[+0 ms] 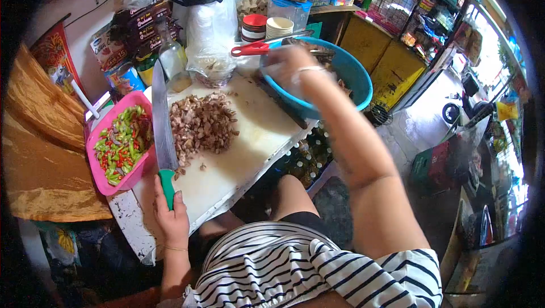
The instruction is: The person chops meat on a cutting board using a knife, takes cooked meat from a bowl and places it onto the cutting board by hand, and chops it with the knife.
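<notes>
Left hand (172,217) is gripping the green-handled long steel knife (163,129), blade pointing away, left of the chopped brownish pieces (204,123). Blurred right hand (292,66) is overlying the round blue plastic basin (357,75); finger closure cannot be told.

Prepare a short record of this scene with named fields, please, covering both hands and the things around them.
Left hand: grips a knife by its green handle, blade pointing away from the body
Right hand: over the blue basin, motion-blurred; grip unclear
Work surface: white top bearing a pile of chopped brownish pieces
Left of pile: pink container holding cut green and red peppers
Farther back: red bowl, cream bowls
</notes>
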The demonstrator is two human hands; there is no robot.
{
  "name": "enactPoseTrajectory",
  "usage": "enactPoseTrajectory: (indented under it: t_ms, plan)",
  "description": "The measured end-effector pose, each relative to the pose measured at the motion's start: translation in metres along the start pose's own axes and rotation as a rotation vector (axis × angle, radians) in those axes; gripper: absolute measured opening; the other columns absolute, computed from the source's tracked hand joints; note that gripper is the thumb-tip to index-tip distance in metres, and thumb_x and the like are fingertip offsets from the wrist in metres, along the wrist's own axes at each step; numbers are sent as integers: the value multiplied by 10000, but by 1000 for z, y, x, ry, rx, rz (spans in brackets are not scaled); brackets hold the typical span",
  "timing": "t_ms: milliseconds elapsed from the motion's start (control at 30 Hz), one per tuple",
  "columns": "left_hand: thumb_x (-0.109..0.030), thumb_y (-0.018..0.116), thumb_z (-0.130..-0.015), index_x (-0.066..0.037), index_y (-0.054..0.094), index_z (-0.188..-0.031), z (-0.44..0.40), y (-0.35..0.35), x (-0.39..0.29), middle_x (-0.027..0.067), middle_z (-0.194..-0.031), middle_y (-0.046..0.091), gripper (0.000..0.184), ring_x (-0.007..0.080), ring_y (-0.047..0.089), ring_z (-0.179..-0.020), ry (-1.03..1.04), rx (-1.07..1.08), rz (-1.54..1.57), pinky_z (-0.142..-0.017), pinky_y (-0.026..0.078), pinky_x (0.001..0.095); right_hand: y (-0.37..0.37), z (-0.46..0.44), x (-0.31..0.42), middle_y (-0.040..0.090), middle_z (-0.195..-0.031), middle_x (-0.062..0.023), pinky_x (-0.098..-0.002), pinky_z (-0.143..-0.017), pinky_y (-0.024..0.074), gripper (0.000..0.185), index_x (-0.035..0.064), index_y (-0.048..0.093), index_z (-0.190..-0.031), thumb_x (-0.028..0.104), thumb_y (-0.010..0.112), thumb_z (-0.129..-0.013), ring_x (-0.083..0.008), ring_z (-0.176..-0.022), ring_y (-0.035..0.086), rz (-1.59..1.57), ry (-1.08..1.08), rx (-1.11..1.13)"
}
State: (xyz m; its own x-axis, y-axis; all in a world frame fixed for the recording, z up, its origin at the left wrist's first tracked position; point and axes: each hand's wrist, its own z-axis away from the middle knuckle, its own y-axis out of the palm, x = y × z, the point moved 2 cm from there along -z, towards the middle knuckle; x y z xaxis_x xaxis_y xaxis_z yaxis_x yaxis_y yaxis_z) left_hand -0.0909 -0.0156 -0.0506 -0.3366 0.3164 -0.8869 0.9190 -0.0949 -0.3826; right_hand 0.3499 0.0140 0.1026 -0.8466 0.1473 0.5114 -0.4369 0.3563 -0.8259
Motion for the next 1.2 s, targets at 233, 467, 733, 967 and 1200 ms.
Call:
enactPoseTrajectory:
  t_ms: [233, 467, 733, 967, 1200]
  plan:
    - [-95, 601, -996, 31, 387, -1554, -3, 2, 5, 237, -1391, 601, 612, 311, 620, -1195, 12, -20, -53, -1030, 472, 397, -49, 28, -184, 694, -1295, -183, -474, -952, 554, 401, 56, 690, -1275, 268, 651, -937, -319, -1154, 685, 665, 700, 549]
    - [-84, 613, -983, 12, 403, -1550, -3, 1, -3, 244, -1414, 590, 612, 350, 616, -1231, 35, -43, -103, -1055, 461, 402, -2, 17, -248, 708, -1263, -168, -474, -928, 558, 399, 61, 708, -1247, 257, 682, -900, -316, -1124, 691, 500, 592, 691]
    - [-91, 635, -974, -1, 413, -1547, -5, 2, 3, 252, -1429, 586, 622, 399, 618, -1234, 104, -47, -161, -1036, 476, 436, -37, 18, -232, 724, -1226, -151, -473, -900, 562, 399, 68, 728, -1216, 244, 717, -857, -313, -1089, 698, 537, 603, 424]
    - [-77, 660, -948, -22, 427, -1547, -5, 2, 6, 258, -1403, 601, 645, 399, 641, -1181, 128, -50, -172, -993, 496, 447, -37, 11, -247, 738, -1193, -135, -472, -876, 566, 400, 74, 745, -1188, 233, 748, -820, -310, -1059, 705, 555, 658, 541]
    - [-77, 667, -940, -31, 428, -1549, -5, 5, 10, 257, -1361, 629, 656, 393, 654, -1150, 108, -80, -120, -981, 501, 441, -19, 11, -269, 752, -1160, -120, -471, -852, 570, 403, 80, 763, -1160, 222, 779, -784, -307, -1029, 711, 512, 615, 638]
